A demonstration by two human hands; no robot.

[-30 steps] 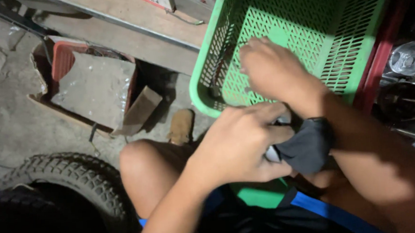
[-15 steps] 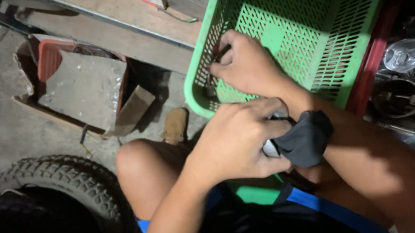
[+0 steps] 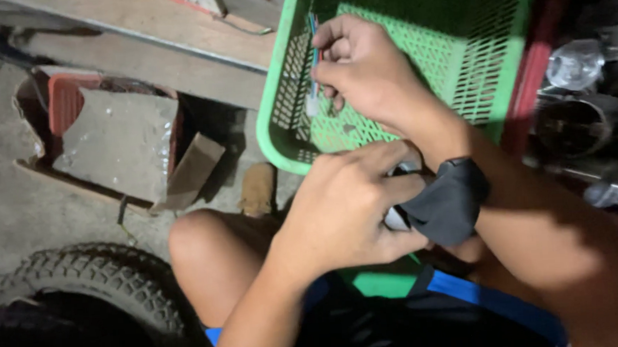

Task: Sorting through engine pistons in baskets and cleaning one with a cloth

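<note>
The right hand [image 3: 363, 66] is raised inside the green perforated basket [image 3: 488, 62], thumb and fingers pinched shut on a thin bundle of coloured wires [image 3: 313, 48]. The bundle hangs straight down from the fingertips and ends in a small whitish connector [image 3: 312, 106] just below them, close to the basket's left wall. By its look the bundle is light and limp: it would sag and swing if held high, and the fine strands could pull out of the connector under a tug. The sounder hold, in this assessment, is on the connector body or on the wires directly above it, as the pinch now sits.

The left hand [image 3: 347, 207] lies below and nearer the body, fingers curled closed around a small pale object [image 3: 396, 219]; its kind cannot be determined, since the fingers cover most of it. A black cloth-like piece [image 3: 448, 202] lies against the right wrist, touching the left fingertips; it appears soft and pliable.

Pose: the right forearm crosses over the left hand, wrist bent, palm turned towards the basket wall. The left forearm rises from the lap, knuckles uppermost.

Left of the hands lie a flat stone slab [image 3: 118, 146] in a broken box and a knobbed tyre [image 3: 80, 287], well apart from both.
</note>
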